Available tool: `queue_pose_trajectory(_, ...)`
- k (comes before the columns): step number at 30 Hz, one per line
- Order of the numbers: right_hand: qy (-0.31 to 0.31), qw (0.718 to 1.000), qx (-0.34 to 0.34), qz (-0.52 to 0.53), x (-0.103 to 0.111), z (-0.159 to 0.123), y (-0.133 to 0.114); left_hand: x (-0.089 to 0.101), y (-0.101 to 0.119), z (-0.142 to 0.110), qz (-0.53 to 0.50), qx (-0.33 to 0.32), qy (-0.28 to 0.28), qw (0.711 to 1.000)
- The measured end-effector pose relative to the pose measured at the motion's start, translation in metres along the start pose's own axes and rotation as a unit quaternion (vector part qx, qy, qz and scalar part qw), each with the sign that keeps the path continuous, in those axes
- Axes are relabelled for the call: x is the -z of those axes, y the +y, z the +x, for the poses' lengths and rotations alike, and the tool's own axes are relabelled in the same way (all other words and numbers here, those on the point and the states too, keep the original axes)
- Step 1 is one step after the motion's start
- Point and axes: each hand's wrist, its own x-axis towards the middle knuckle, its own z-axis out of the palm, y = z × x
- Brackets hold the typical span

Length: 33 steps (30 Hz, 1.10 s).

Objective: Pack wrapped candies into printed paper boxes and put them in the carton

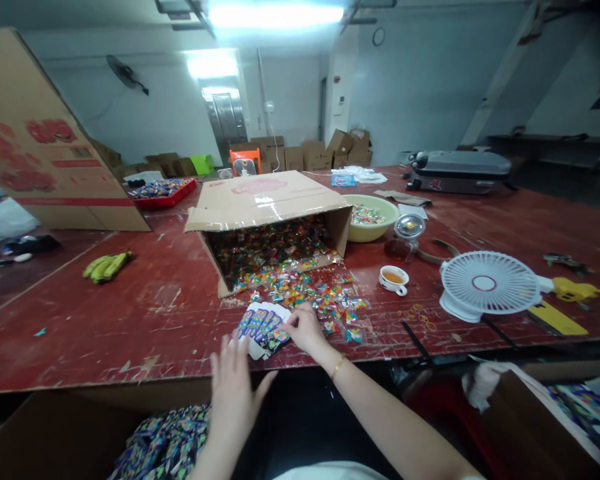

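Note:
A fanned row of printed cards lies at the near edge of the red table. My right hand rests on the right end of that row, fingers pinching at a card beside a spill of small wrapped candies. My left hand hovers flat with fingers apart just below the cards, at the table edge, holding nothing. Behind the cards a cardboard box lies on its side, its mouth full of wrapped candies.
A green bowl of candies, a small cup of tea and a white desk fan stand to the right. Green gloves lie to the left, a large carton behind them. A box of printed packets sits below the table.

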Motion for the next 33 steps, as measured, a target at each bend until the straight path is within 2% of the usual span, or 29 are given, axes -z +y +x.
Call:
queue_pose_trajectory(2, -0.006, 0.999, 0.032, 0.023, 0.013, -0.022, 0.000, -0.004, 0.031, 0.015, -0.053, -0.028, 0.000, 0.998)
queue_pose_trajectory(4, -0.045, 0.996, 0.047, 0.066, 0.034, -0.045, -0.003, -0.003, 0.048, 0.023, -0.119, -0.046, -0.026, 0.991)
queue_pose_trajectory(5, -0.075, 0.991, 0.049, 0.099, 0.046, -0.056, -0.006, 0.000, 0.053, 0.024, -0.154, -0.057, -0.048, 0.985)
queue_pose_trajectory(7, -0.173, 0.960, 0.043, 0.215, 0.072, -0.076, -0.012, 0.008, 0.057, 0.019, -0.210, -0.084, -0.097, 0.969)
queue_pose_trajectory(8, -0.218, 0.947, 0.043, 0.231, 0.084, -0.084, -0.016, 0.013, 0.059, 0.015, -0.228, -0.096, -0.120, 0.961)
queue_pose_trajectory(9, -0.246, 0.943, 0.048, 0.219, 0.094, -0.090, -0.019, 0.018, 0.061, 0.010, -0.240, -0.107, -0.139, 0.955)
queue_pose_trajectory(11, -0.235, 0.961, 0.071, 0.126, 0.107, -0.101, -0.023, 0.028, 0.065, 0.000, -0.256, -0.124, -0.174, 0.943)
queue_pose_trajectory(13, -0.192, 0.976, 0.086, 0.056, 0.109, -0.107, -0.021, 0.036, 0.069, -0.007, -0.278, -0.114, -0.206, 0.932)
queue_pose_trajectory(14, -0.181, 0.979, 0.077, 0.062, 0.106, -0.110, -0.018, 0.038, 0.071, -0.009, -0.298, -0.095, -0.222, 0.924)
queue_pose_trajectory(16, -0.179, 0.972, 0.020, 0.148, 0.098, -0.113, -0.010, 0.038, 0.075, -0.011, -0.370, -0.031, -0.258, 0.892)
queue_pose_trajectory(18, -0.161, 0.950, -0.048, 0.264, 0.089, -0.115, -0.001, 0.034, 0.080, -0.014, -0.454, 0.045, -0.285, 0.843)
queue_pose_trajectory(19, -0.138, 0.935, -0.076, 0.318, 0.084, -0.116, 0.003, 0.031, 0.083, -0.016, -0.486, 0.075, -0.282, 0.824)
queue_pose_trajectory(20, -0.114, 0.919, -0.099, 0.365, 0.080, -0.117, 0.006, 0.027, 0.087, -0.019, -0.505, 0.095, -0.263, 0.817)
queue_pose_trajectory(23, -0.073, 0.857, -0.169, 0.482, 0.072, -0.119, 0.009, 0.018, 0.098, -0.032, -0.502, 0.096, -0.172, 0.842)
queue_pose_trajectory(25, -0.081, 0.819, -0.204, 0.530, 0.068, -0.122, 0.007, 0.014, 0.103, -0.038, -0.486, 0.071, -0.150, 0.858)
queue_pose_trajectory(26, -0.084, 0.810, -0.210, 0.541, 0.066, -0.123, 0.005, 0.012, 0.104, -0.040, -0.476, 0.059, -0.155, 0.863)
queue_pose_trajectory(27, -0.081, 0.810, -0.208, 0.542, 0.064, -0.125, 0.004, 0.012, 0.104, -0.040, -0.467, 0.048, -0.164, 0.868)
queue_pose_trajectory(28, -0.068, 0.822, -0.200, 0.529, 0.062, -0.127, 0.002, 0.012, 0.104, -0.040, -0.457, 0.042, -0.176, 0.871)
queue_pose_trajectory(31, -0.010, 0.903, -0.116, 0.415, 0.057, -0.133, 0.001, 0.014, 0.103, -0.035, -0.440, 0.065, -0.205, 0.872)
queue_pose_trajectory(33, -0.005, 0.941, -0.044, 0.337, 0.056, -0.135, 0.001, 0.017, 0.102, -0.031, -0.447, 0.098, -0.199, 0.866)
